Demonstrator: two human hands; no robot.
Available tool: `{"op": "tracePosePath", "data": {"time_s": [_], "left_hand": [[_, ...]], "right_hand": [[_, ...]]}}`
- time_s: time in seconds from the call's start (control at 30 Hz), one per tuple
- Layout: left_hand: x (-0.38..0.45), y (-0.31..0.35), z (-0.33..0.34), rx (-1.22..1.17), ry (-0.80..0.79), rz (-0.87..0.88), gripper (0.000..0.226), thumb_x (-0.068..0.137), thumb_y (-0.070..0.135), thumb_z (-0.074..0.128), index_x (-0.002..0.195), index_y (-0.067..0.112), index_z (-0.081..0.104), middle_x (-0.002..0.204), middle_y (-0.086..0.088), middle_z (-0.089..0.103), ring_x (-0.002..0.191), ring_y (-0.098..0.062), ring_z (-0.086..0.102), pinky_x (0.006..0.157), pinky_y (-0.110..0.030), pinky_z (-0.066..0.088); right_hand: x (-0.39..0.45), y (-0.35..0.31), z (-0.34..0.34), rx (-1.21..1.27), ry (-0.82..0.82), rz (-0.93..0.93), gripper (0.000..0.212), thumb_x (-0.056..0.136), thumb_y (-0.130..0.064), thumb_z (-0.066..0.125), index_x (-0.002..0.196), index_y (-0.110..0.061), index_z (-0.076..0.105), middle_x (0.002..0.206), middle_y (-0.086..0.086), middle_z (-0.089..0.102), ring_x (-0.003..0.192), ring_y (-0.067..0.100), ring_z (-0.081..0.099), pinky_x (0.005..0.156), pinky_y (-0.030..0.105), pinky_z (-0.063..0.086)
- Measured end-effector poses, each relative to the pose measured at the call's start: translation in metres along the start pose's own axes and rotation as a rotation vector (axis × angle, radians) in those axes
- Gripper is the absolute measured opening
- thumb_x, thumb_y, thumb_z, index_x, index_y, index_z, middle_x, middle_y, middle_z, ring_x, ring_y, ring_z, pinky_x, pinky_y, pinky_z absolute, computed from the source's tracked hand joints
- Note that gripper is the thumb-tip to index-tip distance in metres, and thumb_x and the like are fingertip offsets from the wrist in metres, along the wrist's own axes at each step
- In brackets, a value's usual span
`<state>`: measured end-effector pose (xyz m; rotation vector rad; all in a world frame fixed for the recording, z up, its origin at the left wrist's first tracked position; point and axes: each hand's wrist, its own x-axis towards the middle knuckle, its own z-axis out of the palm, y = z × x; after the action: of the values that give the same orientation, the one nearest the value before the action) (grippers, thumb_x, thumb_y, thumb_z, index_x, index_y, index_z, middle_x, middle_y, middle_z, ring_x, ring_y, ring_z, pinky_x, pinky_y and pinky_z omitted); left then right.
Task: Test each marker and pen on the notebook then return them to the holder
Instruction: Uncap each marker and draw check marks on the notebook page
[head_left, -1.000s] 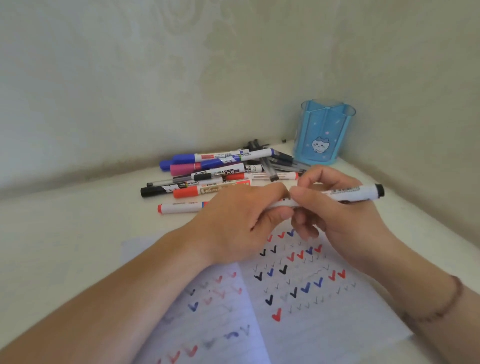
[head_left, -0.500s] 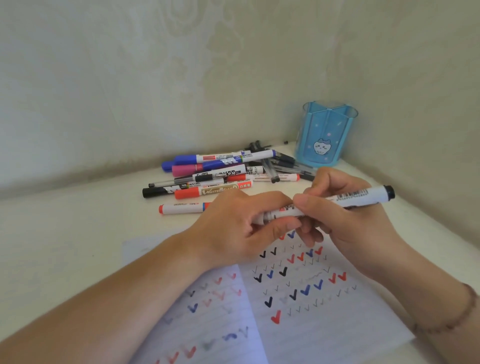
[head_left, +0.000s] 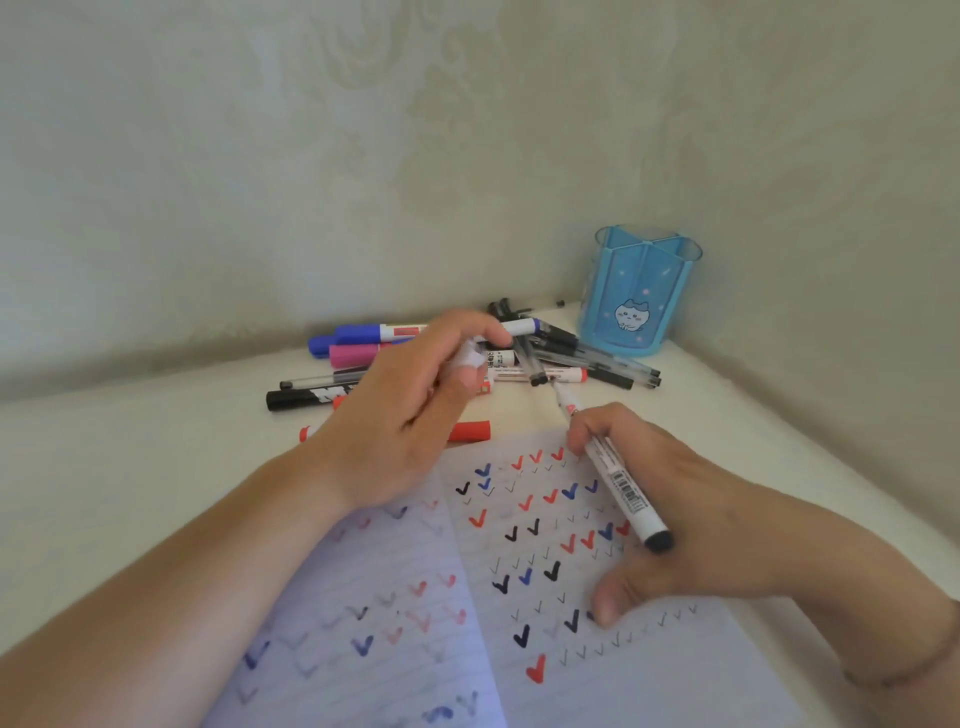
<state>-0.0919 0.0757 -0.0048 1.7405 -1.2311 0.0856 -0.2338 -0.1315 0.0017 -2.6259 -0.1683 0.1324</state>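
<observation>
The right hand (head_left: 670, 499) grips a white marker (head_left: 608, 467) at the middle right, over the open notebook (head_left: 649, 670) full of check marks. The left hand (head_left: 410, 415) pinches a small white cap (head_left: 470, 358) (fingers curled). More pens (head_left: 566, 358) lie piled above. The blue holder (head_left: 641, 291) stands at the upper right.

Single head cam, wide-angle, looking forward and down from close above the notebook (head_left: 597, 597). It's facing a wall corner where the holder (head_left: 641, 296) is standing; both forearms are entering from the bottom edge. No second view overlapping it.
</observation>
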Motion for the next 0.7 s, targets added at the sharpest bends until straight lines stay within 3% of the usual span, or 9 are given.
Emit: {"op": "tracePosePath", "data": {"time_s": [0.07,0.13,0.23,0.33,0.4,0.47,0.53,0.63,0.7], "left_hand": [[-0.002,0.004,-0.002,0.030,-0.099,0.023,0.023,0.098,0.031,0.039,0.107,0.040,0.057,0.065,-0.016,0.047,0.057,-0.030,0.042,0.054,-0.042,0.040],[-0.003,0.005,-0.002,0.091,-0.217,0.006,0.022,0.097,0.029,0.042,0.102,0.038,0.061,0.067,-0.007,0.053,0.061,-0.027,0.049,0.059,-0.038,0.046],[-0.004,0.000,0.001,0.243,-0.372,-0.031,0.021,0.095,0.023,0.048,0.101,0.038,0.061,0.075,0.006,0.060,0.067,-0.014,0.053,0.063,-0.030,0.044],[-0.004,-0.003,0.004,0.294,-0.440,-0.120,0.021,0.097,0.022,0.049,0.099,0.039,0.061,0.073,0.006,0.058,0.066,-0.007,0.050,0.060,-0.023,0.036],[-0.005,-0.001,0.006,0.333,-0.410,-0.145,0.020,0.097,0.021,0.051,0.100,0.038,0.062,0.070,0.010,0.056,0.066,0.000,0.048,0.058,-0.016,0.029],[-0.007,0.000,0.010,0.410,-0.365,-0.126,0.020,0.096,0.024,0.050,0.106,0.038,0.060,0.071,0.018,0.053,0.069,0.006,0.047,0.059,-0.012,0.027],[-0.008,0.001,0.014,0.458,-0.327,-0.113,0.022,0.096,0.028,0.048,0.114,0.040,0.053,0.073,0.025,0.048,0.071,0.009,0.046,0.063,-0.014,0.029],[-0.009,0.002,0.017,0.441,-0.310,-0.132,0.025,0.095,0.030,0.048,0.116,0.043,0.045,0.074,0.016,0.053,0.069,0.002,0.048,0.060,-0.021,0.033],[-0.007,0.002,0.016,0.384,-0.288,-0.141,0.027,0.093,0.033,0.053,0.115,0.045,0.042,0.083,0.015,0.059,0.065,0.001,0.052,0.057,-0.017,0.033]], "right_hand": [[0.001,-0.001,0.000,-0.047,-0.039,0.035,0.090,0.047,-0.072,0.079,0.112,-0.055,0.019,0.107,-0.042,0.026,0.109,0.006,0.036,0.094,0.031,0.040],[0.005,0.001,0.000,-0.072,-0.024,0.050,0.086,0.050,-0.073,0.076,0.111,-0.054,0.018,0.107,-0.048,0.020,0.107,-0.010,0.030,0.097,0.027,0.034],[0.010,0.004,-0.003,-0.108,0.084,0.069,0.080,0.056,-0.070,0.075,0.112,-0.047,0.023,0.107,-0.041,0.028,0.100,-0.030,0.021,0.095,0.027,0.026],[0.007,0.007,-0.005,-0.035,0.122,0.058,0.073,0.056,-0.072,0.070,0.113,-0.040,0.036,0.110,-0.044,0.036,0.104,-0.025,0.030,0.105,0.037,0.031],[0.005,0.004,-0.008,0.085,0.328,0.015,0.063,0.060,-0.077,0.065,0.107,-0.039,0.048,0.111,-0.034,0.049,0.104,-0.004,0.049,0.096,0.040,0.043],[0.003,-0.008,-0.014,0.367,0.712,-0.097,0.035,0.073,-0.064,0.066,0.085,-0.031,0.059,0.080,-0.011,0.064,0.074,0.016,0.061,0.071,0.035,0.048],[0.000,-0.024,-0.022,0.709,0.953,-0.124,0.027,0.086,-0.042,0.057,0.065,-0.024,0.058,0.051,-0.004,0.052,0.045,0.020,0.051,0.055,0.033,0.040],[-0.004,-0.042,-0.019,0.921,0.638,-0.084,0.012,0.079,-0.023,0.061,0.078,-0.014,0.068,0.049,0.009,0.059,0.044,0.032,0.058,0.046,0.034,0.044],[-0.006,-0.044,-0.004,0.896,0.409,-0.039,0.019,0.064,-0.025,0.075,0.079,-0.013,0.073,0.057,0.015,0.066,0.052,0.035,0.063,0.042,0.029,0.046]]}}
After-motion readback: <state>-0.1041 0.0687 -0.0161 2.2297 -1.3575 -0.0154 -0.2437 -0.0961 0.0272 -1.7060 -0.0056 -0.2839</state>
